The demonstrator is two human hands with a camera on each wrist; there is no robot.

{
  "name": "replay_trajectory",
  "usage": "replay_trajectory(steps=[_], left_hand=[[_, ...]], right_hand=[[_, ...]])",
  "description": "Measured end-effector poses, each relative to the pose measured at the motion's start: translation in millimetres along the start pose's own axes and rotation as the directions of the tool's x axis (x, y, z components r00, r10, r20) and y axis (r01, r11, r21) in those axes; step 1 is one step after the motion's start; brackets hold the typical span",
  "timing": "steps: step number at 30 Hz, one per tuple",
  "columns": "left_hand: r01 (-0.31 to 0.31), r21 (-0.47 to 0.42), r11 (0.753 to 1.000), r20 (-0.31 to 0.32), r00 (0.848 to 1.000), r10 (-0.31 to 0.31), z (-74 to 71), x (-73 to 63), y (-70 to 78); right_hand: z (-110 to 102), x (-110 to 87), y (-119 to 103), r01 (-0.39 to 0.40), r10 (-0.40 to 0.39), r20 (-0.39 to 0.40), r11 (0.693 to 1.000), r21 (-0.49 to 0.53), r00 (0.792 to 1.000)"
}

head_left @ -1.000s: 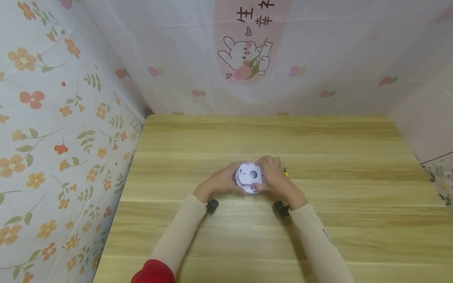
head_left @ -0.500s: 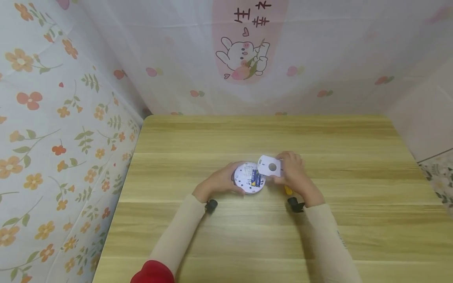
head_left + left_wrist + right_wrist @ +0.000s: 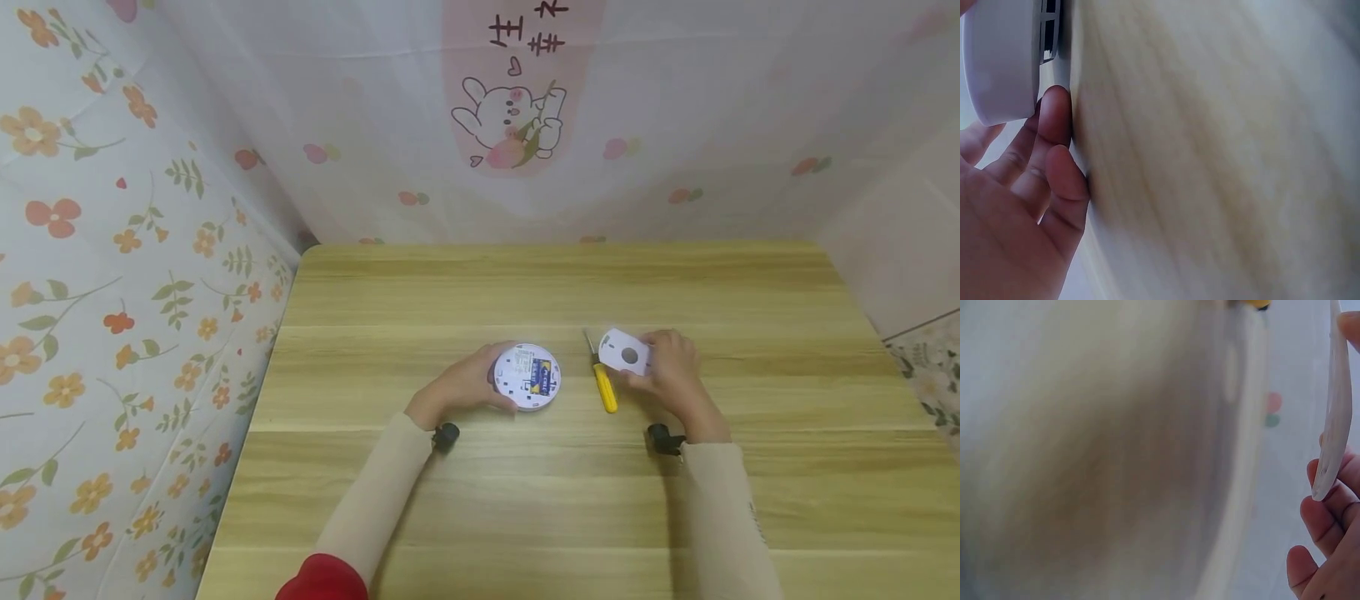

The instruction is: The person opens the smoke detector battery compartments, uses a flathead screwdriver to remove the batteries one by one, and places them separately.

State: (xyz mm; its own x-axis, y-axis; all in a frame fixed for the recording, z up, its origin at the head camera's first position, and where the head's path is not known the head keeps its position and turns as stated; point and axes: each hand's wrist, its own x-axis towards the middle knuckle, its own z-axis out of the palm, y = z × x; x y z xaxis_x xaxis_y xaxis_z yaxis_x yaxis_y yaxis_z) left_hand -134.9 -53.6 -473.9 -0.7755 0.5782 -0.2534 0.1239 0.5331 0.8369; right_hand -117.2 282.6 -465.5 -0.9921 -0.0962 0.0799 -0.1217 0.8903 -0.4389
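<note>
My left hand [image 3: 468,383] grips a round white smoke detector [image 3: 517,379] by its left edge, its underside facing up. Blue batteries [image 3: 545,377] show in the recess on its right half. In the left wrist view its side wall [image 3: 1004,59] stands between the curled fingers [image 3: 1055,119]. To the right, my right hand [image 3: 671,371] pinches a thin white mounting plate [image 3: 615,344] with a grey round spot at its middle. The right wrist view has this plate [image 3: 1337,406] edge-on, thumb on one side and fingers on the other.
Between the two hands a screwdriver [image 3: 604,386] with a yellow handle lies on the wooden table [image 3: 480,517], its shaft pointing away. A printed curtain [image 3: 375,125] hangs behind the table, and a flowered cloth [image 3: 112,350] hangs along the left side.
My right hand has lifted the plate off the smoke detector and carried it to the right, baring the batteries and the screwdriver. My left hand has stayed in place on the detector.
</note>
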Motion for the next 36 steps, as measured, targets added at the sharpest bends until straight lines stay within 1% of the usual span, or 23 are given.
replay_trajectory(steps=[4,9,14,17,23,36], left_hand=[[0.003,-0.010,1.000,-0.003,1.000,-0.003,-0.1,-1.6,0.4],[0.016,-0.015,1.000,-0.006,1.000,-0.016,-0.6,-3.5,1.0],[0.002,-0.024,1.000,-0.008,1.000,-0.002,-0.6,-2.7,-0.3],[-0.005,-0.023,1.000,-0.008,1.000,0.005,-0.4,-2.3,-0.9],[0.011,-0.018,1.000,-0.007,1.000,-0.011,-0.3,-2.4,0.2],[0.009,-0.006,1.000,-0.008,1.000,-0.009,-0.8,-1.3,1.7]], right_hand=[[0.4,-6.1,9.9,-0.033,0.033,0.024,0.999,0.003,0.999],[1.2,-9.0,17.3,-0.067,0.067,0.054,0.998,-0.004,0.996],[2.1,-9.1,22.3,-0.099,0.100,0.085,0.995,-0.015,0.991],[2.5,-9.5,23.6,-0.113,0.115,0.097,0.993,-0.024,0.989],[1.8,-12.6,24.1,-0.131,0.133,0.110,0.991,-0.026,0.985],[-2.7,-12.1,22.4,-0.167,0.168,0.174,0.986,-0.023,0.970]])
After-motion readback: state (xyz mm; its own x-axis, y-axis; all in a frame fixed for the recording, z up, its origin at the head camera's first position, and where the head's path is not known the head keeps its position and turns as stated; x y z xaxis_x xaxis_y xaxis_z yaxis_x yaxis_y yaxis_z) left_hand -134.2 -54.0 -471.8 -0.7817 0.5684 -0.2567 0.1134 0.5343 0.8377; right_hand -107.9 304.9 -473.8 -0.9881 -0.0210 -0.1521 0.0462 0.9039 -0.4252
